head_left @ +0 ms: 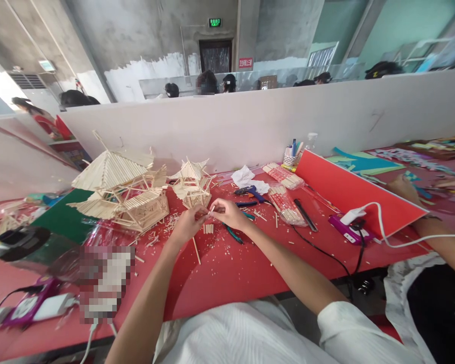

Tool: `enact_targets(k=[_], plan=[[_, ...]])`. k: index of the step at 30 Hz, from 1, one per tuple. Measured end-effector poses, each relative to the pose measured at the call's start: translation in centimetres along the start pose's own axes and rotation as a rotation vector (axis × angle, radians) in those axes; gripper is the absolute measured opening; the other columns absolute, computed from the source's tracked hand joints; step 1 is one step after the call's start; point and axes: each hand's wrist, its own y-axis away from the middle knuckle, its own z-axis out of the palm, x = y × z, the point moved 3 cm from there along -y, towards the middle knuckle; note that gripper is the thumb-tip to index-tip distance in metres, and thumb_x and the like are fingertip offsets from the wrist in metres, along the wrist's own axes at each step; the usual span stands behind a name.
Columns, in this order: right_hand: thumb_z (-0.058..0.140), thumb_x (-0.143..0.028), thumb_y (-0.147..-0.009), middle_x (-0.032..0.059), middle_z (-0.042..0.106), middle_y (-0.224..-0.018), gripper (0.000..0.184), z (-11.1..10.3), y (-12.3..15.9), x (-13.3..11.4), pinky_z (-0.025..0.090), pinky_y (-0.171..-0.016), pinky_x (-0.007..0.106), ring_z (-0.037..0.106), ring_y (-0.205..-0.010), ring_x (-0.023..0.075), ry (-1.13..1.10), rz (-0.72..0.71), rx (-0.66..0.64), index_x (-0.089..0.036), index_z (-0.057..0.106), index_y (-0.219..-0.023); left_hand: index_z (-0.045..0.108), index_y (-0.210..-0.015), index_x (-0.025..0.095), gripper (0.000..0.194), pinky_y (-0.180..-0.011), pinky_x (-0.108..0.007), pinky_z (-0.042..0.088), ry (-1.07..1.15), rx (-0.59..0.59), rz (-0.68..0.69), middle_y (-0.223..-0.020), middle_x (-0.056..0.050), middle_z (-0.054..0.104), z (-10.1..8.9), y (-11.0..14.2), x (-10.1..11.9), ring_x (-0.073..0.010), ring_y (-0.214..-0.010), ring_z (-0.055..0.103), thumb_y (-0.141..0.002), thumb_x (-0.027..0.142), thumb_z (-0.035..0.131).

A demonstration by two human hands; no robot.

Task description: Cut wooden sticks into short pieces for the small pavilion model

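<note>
My left hand (189, 223) and my right hand (230, 214) meet over the red table, fingertips pinched together around a tiny pale thing (211, 208) too small to name. Just below them lies a short row of cut wooden stick pieces (208, 229). A longer stick (196, 251) points toward me under my left hand. Teal-handled pliers (233, 234) rest partly hidden beneath my right wrist. Behind my hands stands a small pavilion model (191, 184) built of sticks, and to its left a larger stick pavilion (116, 172).
Blue-handled pliers (255, 193), crumpled tissue (244, 177), packs of sticks (285, 205) and a black pen-like tool (305, 215) lie to the right. Beyond are a red board (356, 194), a purple power strip (351, 230) with cables, and a neighbour's arm (445, 242). A bottle (34, 253) lies left.
</note>
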Motion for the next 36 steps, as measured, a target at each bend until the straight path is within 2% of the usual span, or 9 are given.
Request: enact_targets(k=[6,11,21,25,32,36], plan=[[0.069,-0.036,-0.081,0.0029,0.068,-0.082,0.020,0.2,0.1,0.0,0.052,-0.075,0.031,0.066,-0.076,0.0180,0.009,0.013,-0.008,-0.018,0.060,-0.086,0.068,-0.098,0.019,0.014,-0.079,-0.027,0.050,-0.009,0.006,0.010,-0.096,-0.005,0.074,0.1,0.0,0.2,-0.0165,-0.082,0.068,-0.088,0.022,0.060],[0.071,-0.035,-0.079,0.0036,0.070,-0.083,0.021,-0.1,0.1,-0.1,0.052,-0.075,0.030,0.067,-0.077,0.0183,0.023,0.027,0.010,-0.017,0.063,-0.088,0.068,-0.100,0.019,0.021,-0.081,-0.027,0.050,-0.030,0.003,0.009,-0.098,-0.005,0.075,0.4,0.0,-0.3,-0.0172,-0.085,0.069,-0.082,0.013,0.058],[0.068,-0.030,-0.081,0.0027,0.071,-0.079,0.013,0.1,0.2,-0.4,0.051,-0.071,0.028,0.066,-0.072,0.0169,0.081,-0.027,0.022,-0.017,0.066,-0.085,0.068,-0.099,0.022,0.021,-0.075,-0.026,0.048,-0.193,-0.001,-0.024,-0.092,-0.003,0.075,0.5,0.1,-0.2,-0.0190,-0.082,0.070,-0.083,0.015,0.056],[0.068,-0.028,-0.081,0.0034,0.072,-0.081,0.012,0.1,0.2,-0.4,0.052,-0.071,0.027,0.068,-0.075,0.0173,0.065,-0.030,0.025,-0.018,0.065,-0.085,0.068,-0.101,0.022,0.023,-0.076,-0.026,0.047,-0.159,0.025,-0.012,-0.094,-0.003,0.075,0.5,0.1,-0.6,-0.0176,-0.080,0.070,-0.083,0.014,0.057],[0.070,-0.028,-0.082,0.0039,0.074,-0.081,0.012,0.0,0.2,0.0,0.053,-0.074,0.028,0.070,-0.075,0.0181,0.092,-0.046,0.043,-0.018,0.068,-0.087,0.066,-0.103,0.021,0.023,-0.079,-0.026,0.050,-0.069,0.028,-0.009,-0.098,-0.004,0.076,0.6,0.1,-0.7,-0.0183,-0.089,0.071,-0.083,0.013,0.059],[0.070,-0.028,-0.083,0.0047,0.076,-0.084,0.011,0.1,0.3,0.1,0.054,-0.075,0.029,0.071,-0.077,0.0192,0.123,-0.070,0.047,-0.018,0.070,-0.090,0.066,-0.099,0.021,0.016,-0.076,-0.025,0.050,-0.079,0.035,-0.029,-0.095,-0.004,0.076,0.6,0.1,-0.2,-0.0184,-0.086,0.072,-0.084,0.017,0.061]])
